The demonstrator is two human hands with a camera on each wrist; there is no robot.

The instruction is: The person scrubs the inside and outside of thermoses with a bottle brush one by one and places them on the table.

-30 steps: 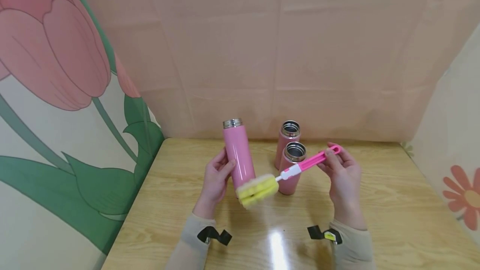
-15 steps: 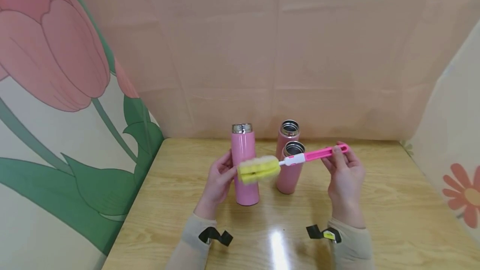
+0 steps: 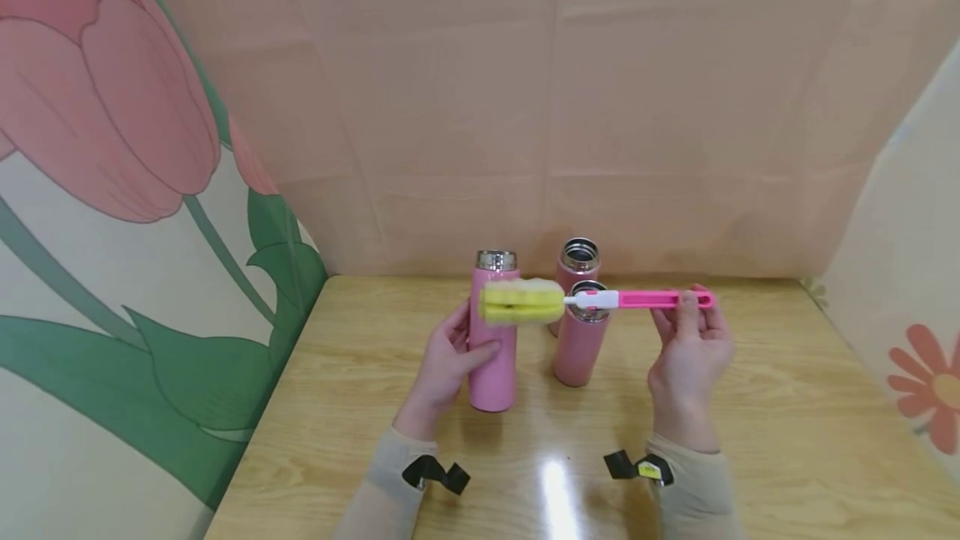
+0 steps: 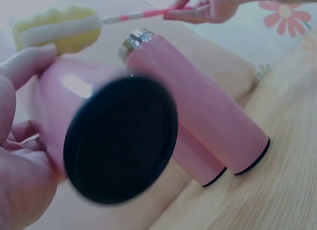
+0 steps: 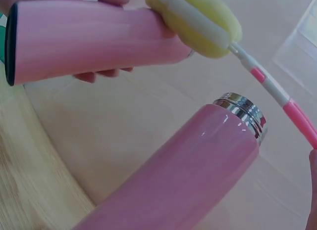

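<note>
In the head view my left hand (image 3: pixel 444 365) grips a pink thermos bottle (image 3: pixel 492 377) round its side, raised off the table, with its bare steel neck upward. My right hand (image 3: pixel 690 357) pinches the end of a bottle brush (image 3: pixel 652 299) with a pink and white handle. The brush's yellow and white sponge head (image 3: pixel 522 303) lies level across the front of the held bottle, just below the neck. From the left wrist view, the black base (image 4: pixel 121 141) of that bottle faces the camera. Whether sponge and bottle touch, I cannot tell.
Two more pink bottles stand uncapped on the wooden table (image 3: pixel 787 390): a nearer one (image 3: pixel 579 352) and one behind it (image 3: pixel 570 277). The brush passes in front of the nearer bottle's mouth. A pink cloth (image 3: pixel 675 107) hangs behind the table.
The held bottle has moved right and gone from tilted to upright. The brush has swung from slanting down-left to level, its sponge rising along the bottle. The two standing bottles have stayed put.
</note>
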